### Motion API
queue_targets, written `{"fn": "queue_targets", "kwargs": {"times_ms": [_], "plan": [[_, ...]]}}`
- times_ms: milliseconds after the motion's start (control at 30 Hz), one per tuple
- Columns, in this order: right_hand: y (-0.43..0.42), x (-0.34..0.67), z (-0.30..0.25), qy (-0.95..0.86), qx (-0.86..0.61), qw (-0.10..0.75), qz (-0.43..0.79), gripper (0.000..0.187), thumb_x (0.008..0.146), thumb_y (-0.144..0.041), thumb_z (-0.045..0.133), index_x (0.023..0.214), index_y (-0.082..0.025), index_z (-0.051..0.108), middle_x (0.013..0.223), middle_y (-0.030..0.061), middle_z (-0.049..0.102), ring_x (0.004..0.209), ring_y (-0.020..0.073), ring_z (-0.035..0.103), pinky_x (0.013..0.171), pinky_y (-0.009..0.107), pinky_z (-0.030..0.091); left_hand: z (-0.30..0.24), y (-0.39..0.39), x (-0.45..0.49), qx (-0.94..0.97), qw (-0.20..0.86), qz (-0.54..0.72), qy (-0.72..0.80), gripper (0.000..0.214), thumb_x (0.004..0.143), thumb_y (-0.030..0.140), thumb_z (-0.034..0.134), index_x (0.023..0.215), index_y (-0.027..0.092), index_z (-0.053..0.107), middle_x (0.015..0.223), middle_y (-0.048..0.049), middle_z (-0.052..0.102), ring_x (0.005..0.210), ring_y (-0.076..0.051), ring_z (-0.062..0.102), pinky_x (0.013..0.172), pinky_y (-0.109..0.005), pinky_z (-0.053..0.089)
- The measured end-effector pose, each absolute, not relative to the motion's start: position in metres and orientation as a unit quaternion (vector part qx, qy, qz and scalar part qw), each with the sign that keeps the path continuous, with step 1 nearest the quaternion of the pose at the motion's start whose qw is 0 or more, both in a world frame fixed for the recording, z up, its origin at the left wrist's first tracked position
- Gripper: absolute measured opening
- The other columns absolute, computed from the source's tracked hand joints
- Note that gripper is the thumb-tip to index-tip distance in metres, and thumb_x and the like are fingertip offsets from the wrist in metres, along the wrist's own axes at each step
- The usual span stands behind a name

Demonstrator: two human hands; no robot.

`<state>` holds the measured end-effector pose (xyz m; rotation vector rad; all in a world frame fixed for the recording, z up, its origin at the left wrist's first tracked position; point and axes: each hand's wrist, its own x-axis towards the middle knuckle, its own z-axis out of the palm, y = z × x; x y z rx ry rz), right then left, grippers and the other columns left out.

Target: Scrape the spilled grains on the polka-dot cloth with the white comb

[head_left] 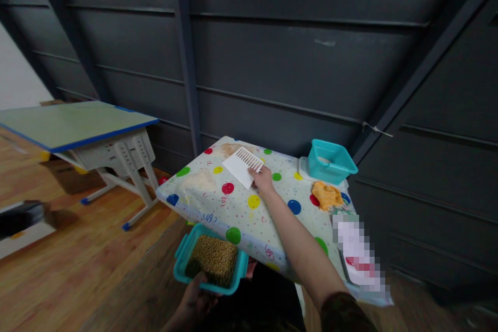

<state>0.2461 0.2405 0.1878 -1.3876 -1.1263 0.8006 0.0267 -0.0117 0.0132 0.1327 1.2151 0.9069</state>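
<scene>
My left hand [198, 293] grips the near rim of a teal plastic container [180, 264], thumb over the edge. Round tan beans, like soybeans, fill much of the container, which is held just off the table's front edge. Over the table, my right hand [262, 179] is closed on the corner of a flat white toothed scraper [240, 167]. Its comb-like teeth point to the back right. Behind the scraper lies a thin spread of brownish grains [230, 149]. A pale, whitish grain heap [200, 180] lies to the left; its kind is unclear.
A balloon-patterned cloth covers the table [272, 212]. At its back right stand another teal container [332, 161] on a white base and a crumpled orange cloth [327, 195]. A blurred-out flat item [358, 254] lies at the right edge. A green-topped desk [85, 122] stands left; a dark wall [280, 62] rises behind.
</scene>
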Motion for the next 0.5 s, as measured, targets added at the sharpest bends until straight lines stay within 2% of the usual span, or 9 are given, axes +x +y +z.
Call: {"fn": "queue_targets", "kwargs": {"times_ms": [100, 200, 267, 400, 500], "plan": [[0.238, 0.263, 0.196, -0.446, -0.614, 0.556, 0.340, 0.032, 0.073, -0.031, 0.075, 0.102, -0.019, 0.078, 0.090, 0.0077, 0.081, 0.086, 0.0275, 0.076, 0.074, 0.038, 0.061, 0.011, -0.016, 0.028, 0.077, 0.742, 0.441, 0.499, 0.050, 0.037, 0.050, 0.095, 0.060, 0.025, 0.058, 0.044, 0.0010, 0.067, 0.044, -0.020, 0.063, 0.046, -0.029, 0.047], [0.233, 0.285, 0.207, -0.401, -0.627, 0.556, 0.370, 0.032, 0.069, -0.024, 0.074, 0.100, -0.017, 0.077, 0.079, 0.0061, 0.078, 0.074, 0.0257, 0.074, 0.064, 0.035, 0.059, 0.015, -0.020, 0.028, 0.080, 0.764, 0.421, 0.482, 0.059, 0.027, 0.054, 0.100, 0.061, 0.020, 0.066, 0.053, -0.0063, 0.075, 0.045, -0.022, 0.065, 0.046, -0.029, 0.047], [0.230, 0.300, 0.215, -0.369, -0.611, 0.564, 0.415, 0.030, 0.065, -0.019, 0.074, 0.096, -0.017, 0.075, 0.074, 0.0057, 0.077, 0.068, 0.0247, 0.072, 0.058, 0.033, 0.057, 0.018, -0.021, 0.026, 0.083, 0.765, 0.418, 0.483, 0.063, 0.023, 0.056, 0.102, 0.060, 0.018, 0.068, 0.053, -0.0074, 0.075, 0.046, -0.022, 0.065, 0.046, -0.029, 0.048], [0.226, 0.325, 0.225, -0.347, -0.540, 0.616, 0.457, 0.028, 0.063, -0.015, 0.077, 0.091, -0.018, 0.074, 0.091, 0.0088, 0.081, 0.076, 0.0249, 0.074, 0.061, 0.034, 0.060, 0.018, -0.017, 0.019, 0.107, 0.779, 0.418, 0.455, 0.061, 0.030, 0.063, 0.102, 0.058, 0.020, 0.068, 0.052, -0.0027, 0.071, 0.052, -0.020, 0.065, 0.054, -0.028, 0.052], [0.233, 0.334, 0.226, -0.341, -0.536, 0.648, 0.419, 0.031, 0.066, -0.022, 0.080, 0.096, -0.020, 0.075, 0.100, 0.0091, 0.082, 0.084, 0.0267, 0.075, 0.066, 0.037, 0.061, 0.015, -0.010, 0.012, 0.142, 0.792, 0.371, 0.464, 0.066, 0.039, 0.075, 0.095, 0.063, 0.018, 0.074, 0.057, -0.0045, 0.074, 0.052, -0.017, 0.064, 0.050, -0.025, 0.046]]}}
